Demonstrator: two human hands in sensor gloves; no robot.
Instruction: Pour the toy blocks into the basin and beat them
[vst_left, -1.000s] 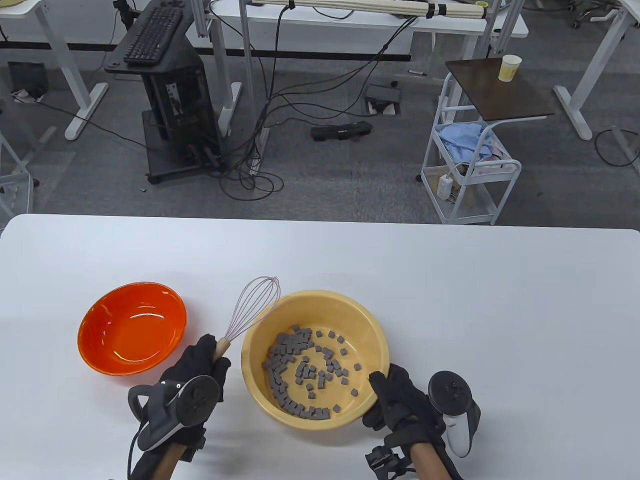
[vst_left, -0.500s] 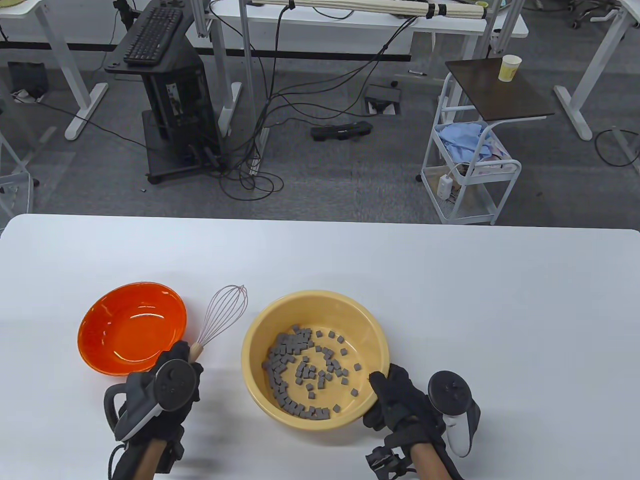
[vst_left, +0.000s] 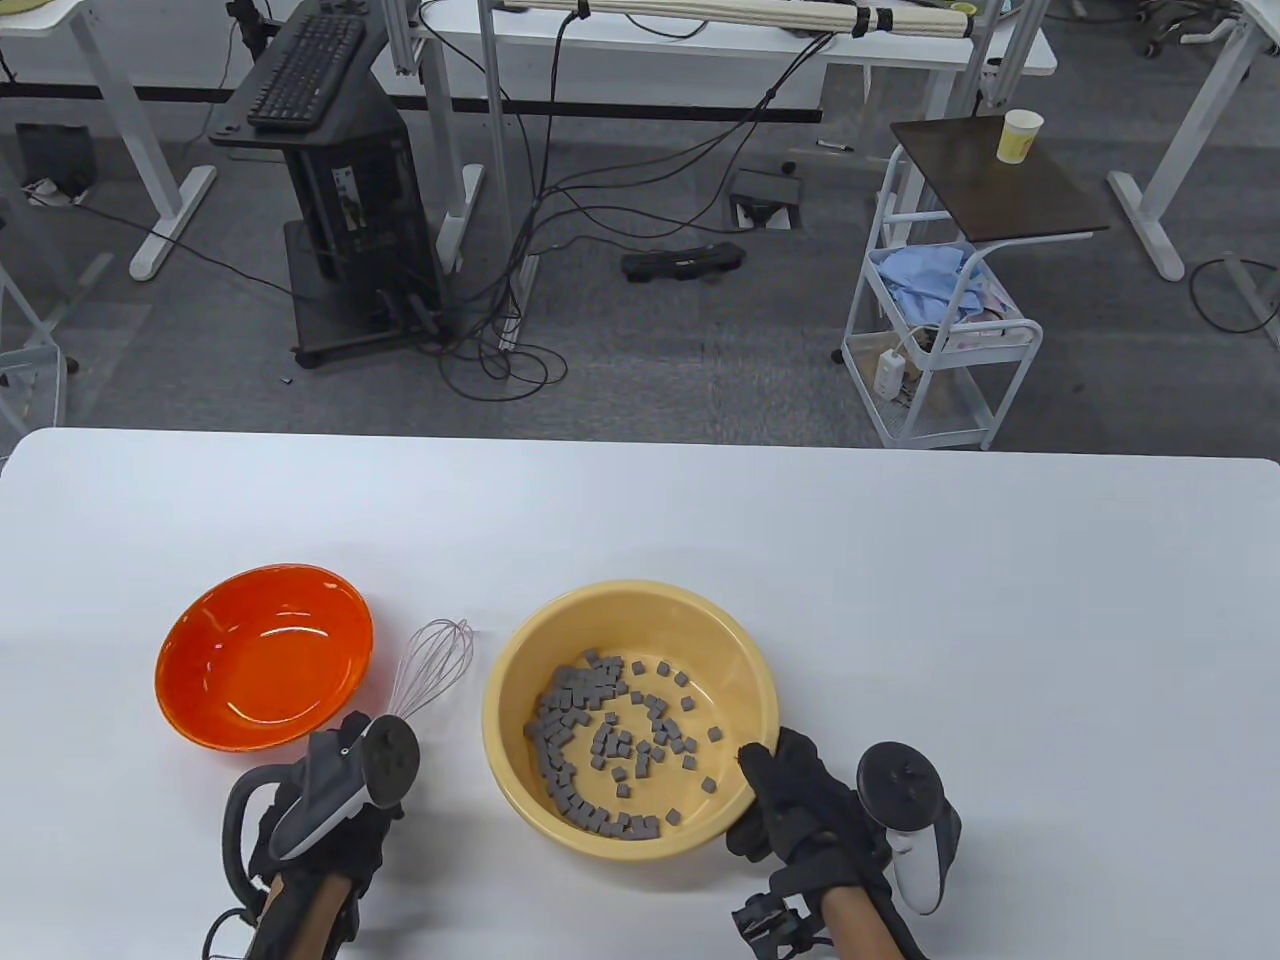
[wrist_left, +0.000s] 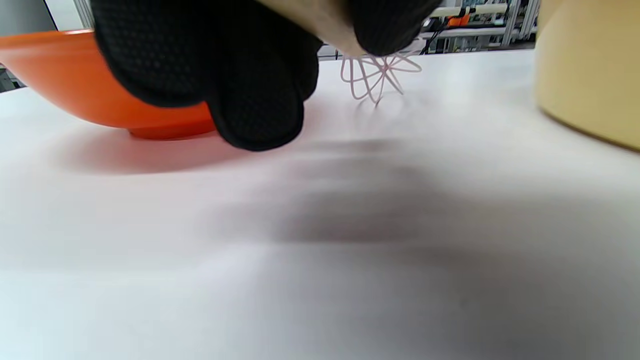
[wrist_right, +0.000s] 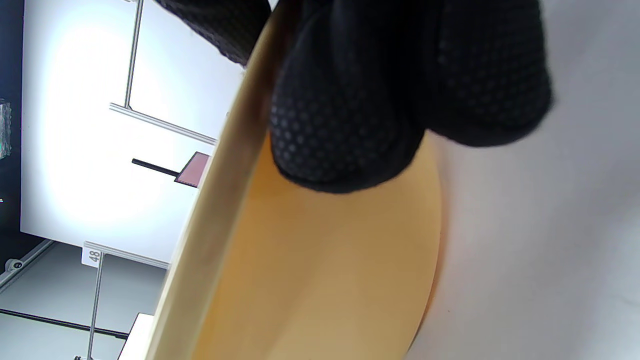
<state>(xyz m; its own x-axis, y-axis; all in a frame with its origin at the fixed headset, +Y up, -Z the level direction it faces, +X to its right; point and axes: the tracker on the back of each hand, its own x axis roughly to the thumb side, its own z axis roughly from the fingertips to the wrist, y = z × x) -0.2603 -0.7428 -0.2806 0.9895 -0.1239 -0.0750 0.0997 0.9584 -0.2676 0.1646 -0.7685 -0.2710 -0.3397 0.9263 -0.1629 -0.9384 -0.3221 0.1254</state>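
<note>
The yellow basin (vst_left: 520, 640) stands at the table's near middle with several small grey toy blocks (vst_left: 600, 730) scattered in it, mostly on its left side. My right hand (vst_left: 775, 790) grips the basin's near right rim; in the right wrist view its fingers (wrist_right: 350, 100) curl over the basin wall (wrist_right: 325, 260). My left hand (vst_left: 352, 728) holds the whisk (vst_left: 430, 665) by its wooden handle, low over the table between the orange bowl and the basin. Beneath my left fingers (wrist_left: 250, 75), the wire loops (wrist_left: 377, 75) sit close to the tabletop.
An empty orange bowl (vst_left: 265, 655) sits left of the whisk, also seen as the orange bowl (wrist_left: 75, 80) in the left wrist view. White tabletop (vst_left: 900, 600) stretches to the right and behind. Beyond the far edge are desks, cables and a cart.
My left hand has carried the whisk leftward and down, off the basin's left rim to the gap beside the orange bowl. Right hand, basin and blocks are unchanged.
</note>
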